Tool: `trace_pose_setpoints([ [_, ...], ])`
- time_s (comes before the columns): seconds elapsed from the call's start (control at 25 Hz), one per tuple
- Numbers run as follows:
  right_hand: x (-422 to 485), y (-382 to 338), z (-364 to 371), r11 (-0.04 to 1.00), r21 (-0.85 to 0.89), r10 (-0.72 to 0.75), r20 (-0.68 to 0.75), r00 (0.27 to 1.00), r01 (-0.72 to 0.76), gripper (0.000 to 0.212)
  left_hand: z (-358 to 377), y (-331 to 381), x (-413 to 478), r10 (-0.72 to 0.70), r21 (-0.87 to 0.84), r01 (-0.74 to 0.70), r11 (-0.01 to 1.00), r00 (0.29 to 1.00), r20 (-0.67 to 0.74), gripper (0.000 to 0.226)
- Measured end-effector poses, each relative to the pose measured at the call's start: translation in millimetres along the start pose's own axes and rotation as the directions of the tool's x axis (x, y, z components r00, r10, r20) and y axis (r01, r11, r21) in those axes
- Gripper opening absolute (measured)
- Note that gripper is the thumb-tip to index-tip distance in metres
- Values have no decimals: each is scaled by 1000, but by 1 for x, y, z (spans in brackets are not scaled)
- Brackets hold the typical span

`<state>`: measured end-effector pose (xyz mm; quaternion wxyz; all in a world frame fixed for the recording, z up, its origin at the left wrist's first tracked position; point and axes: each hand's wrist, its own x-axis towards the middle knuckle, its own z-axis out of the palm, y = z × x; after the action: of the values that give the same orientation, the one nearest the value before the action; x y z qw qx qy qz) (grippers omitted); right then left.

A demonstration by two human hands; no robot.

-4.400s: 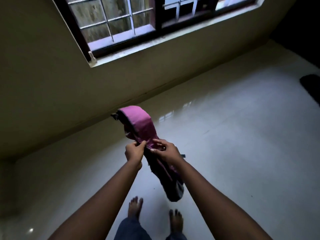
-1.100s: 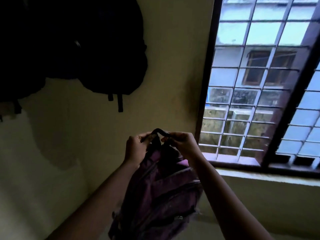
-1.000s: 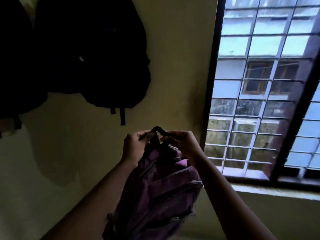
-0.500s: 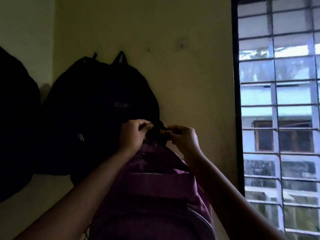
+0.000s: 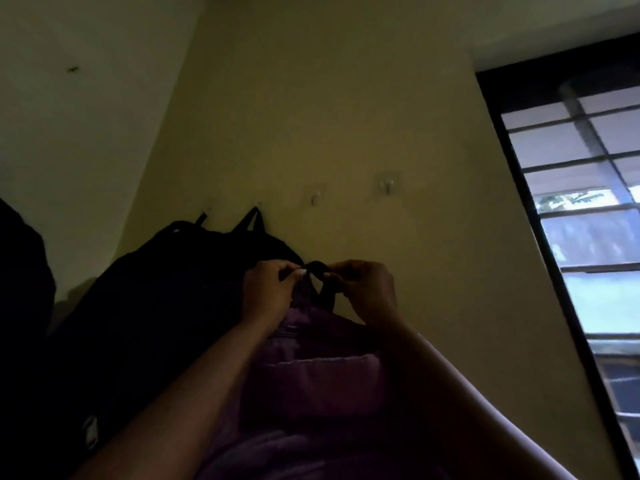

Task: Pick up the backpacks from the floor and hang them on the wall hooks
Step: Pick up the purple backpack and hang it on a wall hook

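Far left: dark bag, mostly out of frame. Black fabric backpack, hung by its loop. Left hand and right hand, fingers pinched shut on the black webbing loop of the purple fabric backpack, raised below two free white wall hooks. Step: hanging. Next, judged: lift the loop over a hook. Right: barred window.

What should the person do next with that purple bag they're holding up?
Probably lift it a little higher and slip the top loop over the nearer empty hook. Both hands, left hand and right hand, pinch the purple backpack's loop below that hook.
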<state>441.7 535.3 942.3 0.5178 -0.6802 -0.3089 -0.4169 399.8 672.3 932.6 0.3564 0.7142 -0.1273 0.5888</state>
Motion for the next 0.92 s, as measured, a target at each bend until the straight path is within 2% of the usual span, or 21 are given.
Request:
trace_pose_setpoints([
  [0.24, 90, -8, 17, 990, 22, -132, -147, 980, 137, 19, 27, -7, 104, 129, 51, -125, 991, 989, -70, 23],
  [0.44, 144, -19, 30, 971, -106, -236, -257, 937, 215, 19, 37, -10, 167, 205, 118, -191, 975, 971, -125, 23],
  [0.64, 178, -31, 36, 954, -221, -264, -305, 915, 202, 19, 45, -15, 208, 240, 152, -217, 964, 960, -146, 24],
  [0.76, 186, -34, 41, 939, -292, -272, -315, 909, 179, 17, 48, -22, 221, 209, 174, -189, 966, 972, -104, 25],
  [0.92, 184, -31, 41, 912, -375, -285, -286, 915, 167, 15, 43, -28, 229, -6, 166, 8, 986, 1000, -12, 45],
])
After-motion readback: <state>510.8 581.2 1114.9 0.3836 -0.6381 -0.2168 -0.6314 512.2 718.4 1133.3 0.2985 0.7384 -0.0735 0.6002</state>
